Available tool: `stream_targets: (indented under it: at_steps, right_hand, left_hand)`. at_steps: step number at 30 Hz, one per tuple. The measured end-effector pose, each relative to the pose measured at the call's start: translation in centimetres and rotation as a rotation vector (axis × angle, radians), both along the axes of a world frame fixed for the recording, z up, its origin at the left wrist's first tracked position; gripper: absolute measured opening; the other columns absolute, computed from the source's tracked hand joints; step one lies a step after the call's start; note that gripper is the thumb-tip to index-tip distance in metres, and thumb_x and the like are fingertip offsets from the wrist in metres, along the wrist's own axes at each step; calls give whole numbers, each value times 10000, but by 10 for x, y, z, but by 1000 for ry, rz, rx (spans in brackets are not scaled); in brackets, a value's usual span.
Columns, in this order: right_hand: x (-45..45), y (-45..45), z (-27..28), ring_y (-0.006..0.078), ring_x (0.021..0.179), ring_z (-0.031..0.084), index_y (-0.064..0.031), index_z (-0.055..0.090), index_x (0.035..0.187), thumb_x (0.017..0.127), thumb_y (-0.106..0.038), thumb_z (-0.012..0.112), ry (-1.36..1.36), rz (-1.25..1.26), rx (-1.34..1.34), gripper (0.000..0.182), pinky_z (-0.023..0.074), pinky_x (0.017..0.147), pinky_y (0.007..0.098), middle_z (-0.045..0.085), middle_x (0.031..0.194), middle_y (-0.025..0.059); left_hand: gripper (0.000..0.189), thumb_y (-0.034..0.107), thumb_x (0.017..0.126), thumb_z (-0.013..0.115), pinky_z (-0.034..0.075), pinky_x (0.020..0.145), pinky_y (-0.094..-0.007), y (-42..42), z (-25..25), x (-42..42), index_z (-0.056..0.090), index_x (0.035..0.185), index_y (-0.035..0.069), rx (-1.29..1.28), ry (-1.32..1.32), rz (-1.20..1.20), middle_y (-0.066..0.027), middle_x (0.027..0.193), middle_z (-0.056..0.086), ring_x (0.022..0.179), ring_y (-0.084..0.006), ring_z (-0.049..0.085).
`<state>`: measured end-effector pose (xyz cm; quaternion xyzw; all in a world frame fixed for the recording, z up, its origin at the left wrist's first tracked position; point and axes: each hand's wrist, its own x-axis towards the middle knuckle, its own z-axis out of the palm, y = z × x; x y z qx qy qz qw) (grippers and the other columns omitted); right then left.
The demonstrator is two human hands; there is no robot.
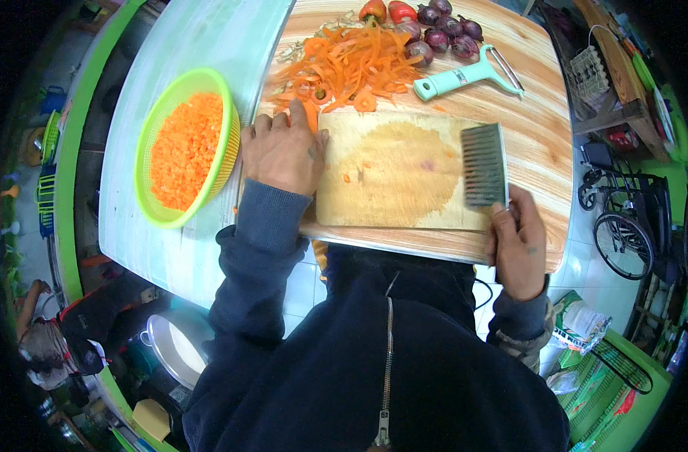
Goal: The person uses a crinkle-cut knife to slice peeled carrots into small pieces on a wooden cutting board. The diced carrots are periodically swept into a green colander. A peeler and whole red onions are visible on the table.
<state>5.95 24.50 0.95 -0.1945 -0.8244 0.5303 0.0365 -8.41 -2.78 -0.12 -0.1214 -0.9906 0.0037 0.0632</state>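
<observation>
In my right hand is a broad rectangular cutting blade with a ridged face, held over the right end of a wooden cutting board. Damp stains and a few orange bits mark the board. Beside its left edge is my left hand, palm down. Its fingers reach an orange carrot piece; whether they grip it is hidden. Carrot peelings lie heaped just beyond. To the left, a green-rimmed plastic colander leans slightly and holds finely diced carrot.
A mint-green Y peeler lies beyond the board, near several red onions and two red peppers. A large metal pot stands low at left, near another person. A folded wheelchair is at right.
</observation>
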Motion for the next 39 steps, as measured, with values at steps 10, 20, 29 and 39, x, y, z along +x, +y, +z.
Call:
stream_targets:
  at_steps: [10, 20, 29, 39]
  right_hand:
    - [-7, -40, -2, 33, 730, 530, -2, 562, 1269, 1005, -20, 569, -60, 176, -346, 264, 440, 633, 214, 675, 927, 53]
    - [-10, -17, 9, 42, 542, 478, -27, 515, 1075, 1019, -54, 541, -9, 9, -433, 68, 382, 451, 215, 560, 755, 7]
    - [-20, -29, 28, 475, 739, 655, -34, 513, 1113, 977, -56, 564, 111, 315, 278, 147, 507, 637, 513, 650, 798, 264]
    - [-37, -54, 35, 447, 698, 653, -32, 512, 1063, 971, -64, 596, 153, 502, 552, 129, 498, 581, 507, 638, 772, 233]
  left_hand:
    - [607, 177, 806, 705, 487, 954, -433, -13, -9, -13, 593, 1365, -30, 859, -110, 65, -213, 1146, 666, 1108, -359, 616]
    - [582, 117, 831, 764, 515, 898, -396, 32, 11, 23, 582, 1367, -15, 762, -212, -440, -208, 1133, 654, 1058, -339, 630]
    - [473, 227, 822, 811, 471, 870, -406, 34, -7, 61, 682, 1203, -23, 611, -47, -259, -152, 1005, 630, 973, -318, 573]
    - [409, 167, 797, 827, 466, 790, -388, 37, -14, 67, 707, 1130, -36, 739, -10, -251, -148, 943, 618, 889, -304, 559]
